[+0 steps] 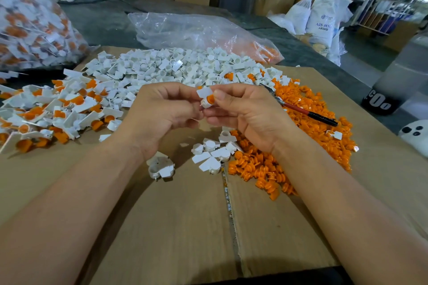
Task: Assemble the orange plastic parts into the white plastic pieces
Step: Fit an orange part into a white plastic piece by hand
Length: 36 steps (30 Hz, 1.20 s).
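Above the middle of the cardboard, my left hand (162, 111) and my right hand (240, 111) meet fingertip to fingertip. Between them sits a small white piece (205, 93) with an orange part (210, 99) set in its round socket; both hands pinch it. Loose white pieces (176, 69) form a big heap behind my hands. A pile of orange parts (308, 122) spreads to the right. Joined white-and-orange pieces (53, 109) lie in a heap at the left. A few white pieces (213, 155) rest just below my right hand.
A red-and-black-handled tool (308, 112) lies on the orange pile. A clear bag (196, 30) with some orange parts lies behind the heaps; a full bag of joined pieces (30, 18) stands at far left. Flattened cardboard (185, 227) covers the table. Boxes and white sacks stand behind.
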Tool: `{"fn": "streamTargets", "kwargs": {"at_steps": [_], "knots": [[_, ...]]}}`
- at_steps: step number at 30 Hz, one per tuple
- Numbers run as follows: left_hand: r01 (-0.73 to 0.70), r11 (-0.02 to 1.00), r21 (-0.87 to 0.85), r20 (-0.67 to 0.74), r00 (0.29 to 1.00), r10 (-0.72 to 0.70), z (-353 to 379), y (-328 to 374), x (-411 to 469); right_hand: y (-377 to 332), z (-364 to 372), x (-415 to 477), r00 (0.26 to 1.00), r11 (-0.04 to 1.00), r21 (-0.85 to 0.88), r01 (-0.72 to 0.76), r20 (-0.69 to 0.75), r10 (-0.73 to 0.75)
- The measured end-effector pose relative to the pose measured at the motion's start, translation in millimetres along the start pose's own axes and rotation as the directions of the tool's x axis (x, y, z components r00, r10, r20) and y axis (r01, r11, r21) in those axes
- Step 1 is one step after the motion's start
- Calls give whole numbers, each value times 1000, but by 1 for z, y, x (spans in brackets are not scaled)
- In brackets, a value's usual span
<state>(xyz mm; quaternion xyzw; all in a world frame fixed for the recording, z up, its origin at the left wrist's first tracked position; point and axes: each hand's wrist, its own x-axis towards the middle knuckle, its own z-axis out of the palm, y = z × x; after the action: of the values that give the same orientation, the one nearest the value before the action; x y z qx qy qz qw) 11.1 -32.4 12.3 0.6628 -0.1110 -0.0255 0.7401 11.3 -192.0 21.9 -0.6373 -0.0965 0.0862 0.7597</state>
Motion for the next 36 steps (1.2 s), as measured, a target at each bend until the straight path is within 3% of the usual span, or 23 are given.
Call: {"fn": "streamTargets", "kwargs": {"at_steps": [3,8,14,25,31,36], "knots": [[92,989,-119,42,995,-88,-2,3,1,-2,-4,-1,999,996,-88,-4,42,7],[121,992,-23,55,991,-119,-2,3,-2,0,-8,-3,994,962,-267,55,103,-29],[91,996,14,-41,995,-90,-1,2,-1,5,1,-4,953,817,-498,290,69,-296],[19,995,-103,-62,998,-26,1,4,-3,9,7,-6,881,747,-509,427,47,-471],[6,996,-89,-87,996,-13,1,3,-3,12,6,-3,836,641,-585,497,126,-534],[-20,999,-33,-101,995,16,2,4,-4,13,5,-3,829,630,-587,509,135,-543]]}}
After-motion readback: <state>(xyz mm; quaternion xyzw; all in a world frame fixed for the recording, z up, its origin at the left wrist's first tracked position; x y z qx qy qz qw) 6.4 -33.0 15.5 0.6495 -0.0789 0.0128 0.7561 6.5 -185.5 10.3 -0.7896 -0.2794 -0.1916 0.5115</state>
